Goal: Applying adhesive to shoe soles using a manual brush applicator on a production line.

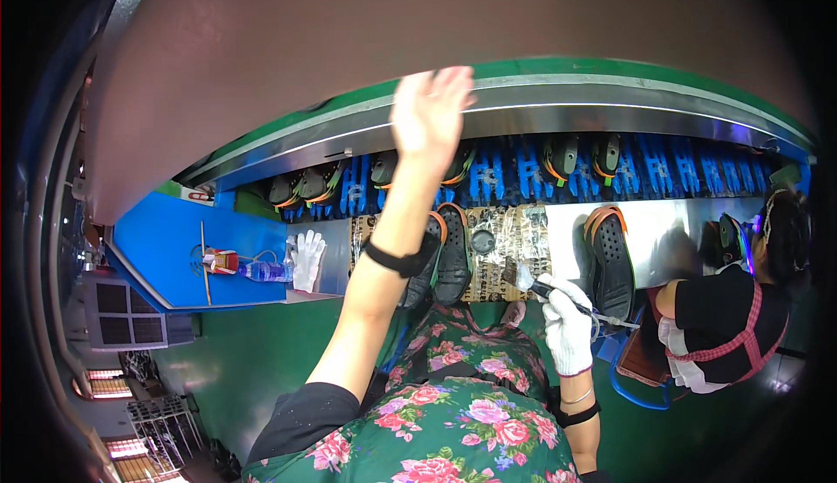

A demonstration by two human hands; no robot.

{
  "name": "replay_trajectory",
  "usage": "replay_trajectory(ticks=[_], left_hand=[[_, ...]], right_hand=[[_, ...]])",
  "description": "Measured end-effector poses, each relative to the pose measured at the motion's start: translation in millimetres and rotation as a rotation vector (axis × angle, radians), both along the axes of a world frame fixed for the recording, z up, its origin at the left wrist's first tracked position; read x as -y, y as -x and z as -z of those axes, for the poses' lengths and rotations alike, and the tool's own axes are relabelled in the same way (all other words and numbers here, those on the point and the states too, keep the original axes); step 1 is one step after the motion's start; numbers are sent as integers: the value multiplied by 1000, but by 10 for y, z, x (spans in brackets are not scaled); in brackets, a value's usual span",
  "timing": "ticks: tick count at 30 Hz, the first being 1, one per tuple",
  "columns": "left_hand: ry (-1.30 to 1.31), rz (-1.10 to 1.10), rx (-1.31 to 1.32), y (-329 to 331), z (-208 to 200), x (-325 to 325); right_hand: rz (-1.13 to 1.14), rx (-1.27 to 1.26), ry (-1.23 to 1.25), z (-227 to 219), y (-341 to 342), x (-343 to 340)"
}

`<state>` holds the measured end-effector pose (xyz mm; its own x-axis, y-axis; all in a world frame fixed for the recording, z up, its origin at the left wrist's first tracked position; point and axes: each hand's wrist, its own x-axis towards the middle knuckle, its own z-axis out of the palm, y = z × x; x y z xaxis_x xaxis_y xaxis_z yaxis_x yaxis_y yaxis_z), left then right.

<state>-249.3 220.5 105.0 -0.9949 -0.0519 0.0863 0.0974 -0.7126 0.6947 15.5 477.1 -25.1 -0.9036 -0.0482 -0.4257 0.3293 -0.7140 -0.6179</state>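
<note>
My left hand (429,117), bare and slightly blurred, is raised with its fingers stretched out. It is in front of the metal edge and the green strip above the rack; whether it touches them I cannot tell. My right hand (567,326), in a white knitted glove, is closed round the dark handle of a brush (523,277), its tip pointing up-left over a patterned work surface (501,256). A pair of dark clogs (452,256) with orange straps is partly hidden behind my left forearm. More dark clogs (609,261) stand right of my right hand.
Blue holders (527,173), some with clogs, line the far side. At left, a blue surface (166,248) bears a plastic bottle (266,270), a red package (223,261) and a white glove (307,261). A person in a checked apron (737,335) sits close by at right.
</note>
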Motion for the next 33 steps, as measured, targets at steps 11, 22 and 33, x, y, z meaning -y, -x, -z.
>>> replay_trajectory(ticks=[11, 22, 33], left_hand=[[1538, -348, -464, 1290, 98, -1777], [791, -430, -468, -177, 84, 244], [414, 142, 275, -1278, 278, 853]], right_hand=[[153, -36, 115, 82, -199, -211], [190, -32, 3, 177, -132, -630], [144, -439, 7, -587, 100, -718]])
